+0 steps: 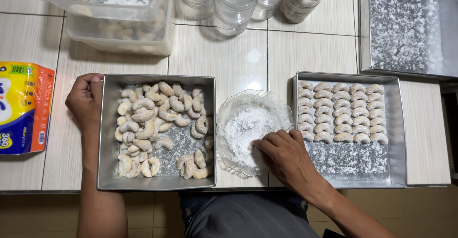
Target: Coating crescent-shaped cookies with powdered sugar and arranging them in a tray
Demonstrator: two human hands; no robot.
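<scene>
Gripping the left wall of the metal tray [109, 137] of jumbled crescent cookies [160, 123], your left hand [86, 102] is curled closed on its rim. Beside it, your right hand [285, 154] dips bunched fingers into the glass dish [229, 111] of white powder [245, 128]; anything pinched is hidden. Rightmost, another tray [397, 137] holds neat cookie rows.

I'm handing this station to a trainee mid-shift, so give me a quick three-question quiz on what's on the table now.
1. True or false: the left hand grips the rim of the left tray.
2. Where are the right hand fingers? A) in the glass bowl of white powder B) in a jar
3. Which tray holds the crescent cookies in neat rows?

Key: 1 true; 2 A; 3 the right tray.
</scene>
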